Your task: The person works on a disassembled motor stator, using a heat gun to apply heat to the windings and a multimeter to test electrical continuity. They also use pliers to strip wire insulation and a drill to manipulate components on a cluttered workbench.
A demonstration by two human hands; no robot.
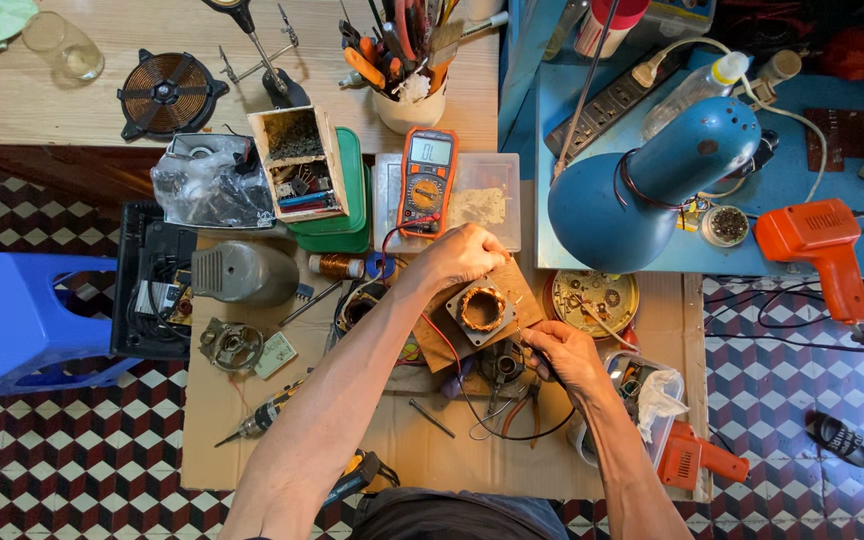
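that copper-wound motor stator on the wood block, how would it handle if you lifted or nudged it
The stator is probably heavy for its size, given its metal core and copper windings. It sits flat and square, so it likely won't roll. Its thin lead wires look delicate, so a tug could snap them.

Bright even light, soft shadows, sharp focus.

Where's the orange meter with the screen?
In the head view, the orange multimeter lies on a clear plastic box, just above the left hand, right of the green container.
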